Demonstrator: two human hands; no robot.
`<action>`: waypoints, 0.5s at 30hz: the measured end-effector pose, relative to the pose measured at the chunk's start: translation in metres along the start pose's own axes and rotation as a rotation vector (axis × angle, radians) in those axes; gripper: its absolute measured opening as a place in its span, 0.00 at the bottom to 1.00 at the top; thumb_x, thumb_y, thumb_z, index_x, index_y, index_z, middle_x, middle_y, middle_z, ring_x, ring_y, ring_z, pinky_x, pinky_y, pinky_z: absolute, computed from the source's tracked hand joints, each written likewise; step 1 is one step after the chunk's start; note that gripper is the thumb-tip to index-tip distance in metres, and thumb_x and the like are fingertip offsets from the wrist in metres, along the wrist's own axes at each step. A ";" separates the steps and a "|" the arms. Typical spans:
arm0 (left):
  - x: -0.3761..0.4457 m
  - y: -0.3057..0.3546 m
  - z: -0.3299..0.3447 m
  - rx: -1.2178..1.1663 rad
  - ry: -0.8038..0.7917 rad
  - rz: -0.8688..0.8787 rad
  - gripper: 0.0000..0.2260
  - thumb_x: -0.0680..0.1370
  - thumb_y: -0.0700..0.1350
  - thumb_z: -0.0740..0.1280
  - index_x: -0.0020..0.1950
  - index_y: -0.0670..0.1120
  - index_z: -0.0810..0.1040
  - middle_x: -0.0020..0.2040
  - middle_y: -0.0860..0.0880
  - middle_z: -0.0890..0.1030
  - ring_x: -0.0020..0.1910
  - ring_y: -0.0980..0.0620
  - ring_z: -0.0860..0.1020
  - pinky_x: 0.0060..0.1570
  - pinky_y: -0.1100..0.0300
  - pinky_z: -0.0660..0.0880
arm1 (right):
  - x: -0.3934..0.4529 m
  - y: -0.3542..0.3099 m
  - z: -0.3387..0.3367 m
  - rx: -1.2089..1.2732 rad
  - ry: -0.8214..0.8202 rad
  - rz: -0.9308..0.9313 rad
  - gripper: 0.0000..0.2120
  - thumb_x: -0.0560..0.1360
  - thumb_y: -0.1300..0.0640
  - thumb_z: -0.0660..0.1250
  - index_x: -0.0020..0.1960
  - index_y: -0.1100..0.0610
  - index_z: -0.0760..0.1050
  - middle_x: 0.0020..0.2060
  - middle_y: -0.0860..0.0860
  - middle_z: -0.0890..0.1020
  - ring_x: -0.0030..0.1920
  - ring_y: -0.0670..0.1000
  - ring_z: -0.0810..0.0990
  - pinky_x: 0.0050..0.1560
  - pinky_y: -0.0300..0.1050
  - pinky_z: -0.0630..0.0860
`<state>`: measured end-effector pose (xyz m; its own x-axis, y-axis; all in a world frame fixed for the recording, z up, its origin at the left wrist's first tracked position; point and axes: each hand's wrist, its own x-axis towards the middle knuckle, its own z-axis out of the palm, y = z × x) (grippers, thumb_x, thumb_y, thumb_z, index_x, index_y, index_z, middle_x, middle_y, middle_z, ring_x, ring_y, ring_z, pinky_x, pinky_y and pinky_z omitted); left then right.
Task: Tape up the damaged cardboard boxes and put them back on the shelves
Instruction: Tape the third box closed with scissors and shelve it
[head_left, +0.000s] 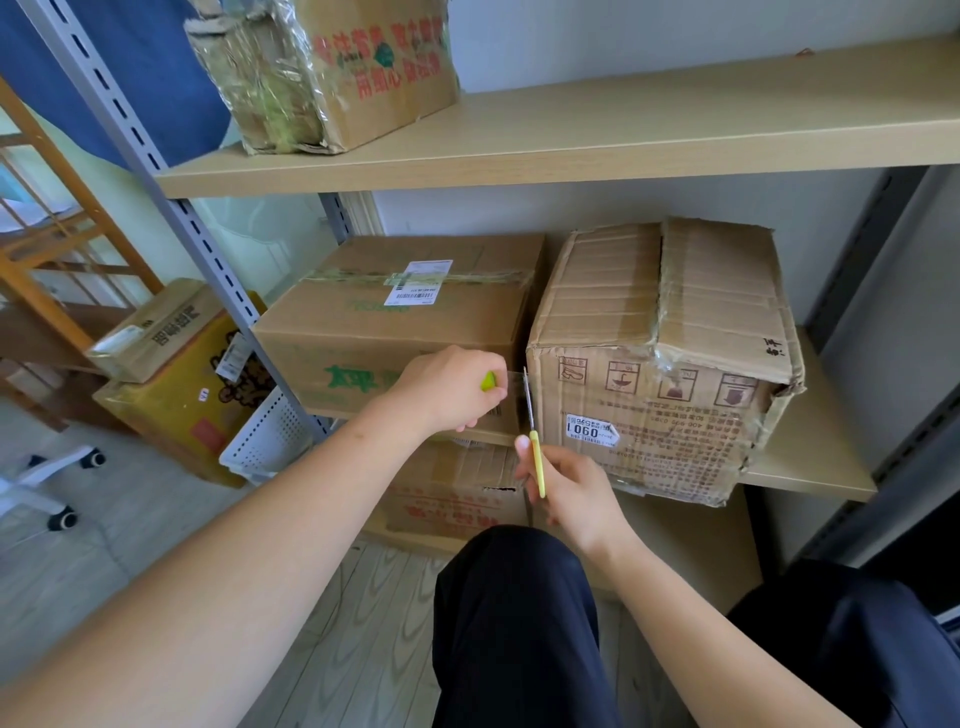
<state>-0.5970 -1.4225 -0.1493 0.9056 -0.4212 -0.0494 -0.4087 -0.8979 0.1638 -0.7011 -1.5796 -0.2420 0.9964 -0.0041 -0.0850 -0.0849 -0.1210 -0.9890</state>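
Two hands are at work in front of the middle shelf (810, 467). The right hand (571, 493) is closed round the yellow handles of a pair of scissors (535, 447), whose blades point upward across a strip of clear tape (515, 387). The left hand (457, 389) is curled round a tape roll (488, 381), of which only a green sliver is seen, and the strip is held stretched from it toward the damaged box (660, 358).

That box is seated at the right end of the middle shelf, its front face overhanging the shelf's front edge, its top flaps crumpled and its lower right corner torn. A tidier taped box (400, 317) is set just beside it on the left. A foil-wrapped box (332, 73) is perched near the left end of the upper shelf (623, 135), and another box (452, 499) is lying below the middle shelf.

Several failures are judged possible. If tension is lost as the cut is made, the free end could curl back and stick to itself or to the roll. If the blades are closed at an angle, the tape may be torn raggedly rather than cut. The thumb and fingertips of the left hand are held close to the blades and could be nicked. Pressure on the overhanging box might tip it off the front edge.
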 end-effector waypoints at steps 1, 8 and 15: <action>0.000 0.000 0.000 0.000 -0.004 0.000 0.06 0.81 0.55 0.60 0.49 0.60 0.76 0.30 0.56 0.81 0.23 0.62 0.78 0.28 0.64 0.68 | 0.001 -0.002 0.000 -0.001 0.000 -0.004 0.40 0.70 0.25 0.60 0.44 0.66 0.75 0.29 0.49 0.73 0.33 0.47 0.69 0.38 0.44 0.67; 0.001 0.004 0.000 0.015 -0.026 -0.007 0.05 0.82 0.55 0.60 0.49 0.59 0.75 0.31 0.55 0.81 0.24 0.61 0.79 0.29 0.63 0.69 | 0.012 -0.003 0.005 -0.063 0.030 -0.007 0.34 0.72 0.27 0.60 0.41 0.59 0.79 0.28 0.50 0.78 0.30 0.43 0.74 0.38 0.41 0.72; -0.003 -0.013 0.011 0.051 -0.096 -0.071 0.06 0.81 0.53 0.60 0.48 0.57 0.76 0.29 0.55 0.82 0.24 0.60 0.79 0.31 0.63 0.70 | 0.017 -0.013 0.004 -0.005 0.093 0.025 0.31 0.71 0.27 0.62 0.39 0.56 0.81 0.26 0.50 0.79 0.29 0.44 0.75 0.36 0.42 0.73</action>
<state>-0.5955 -1.4107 -0.1621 0.9184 -0.3645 -0.1538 -0.3514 -0.9302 0.1061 -0.6832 -1.5747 -0.2315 0.9902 -0.0993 -0.0978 -0.1099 -0.1251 -0.9860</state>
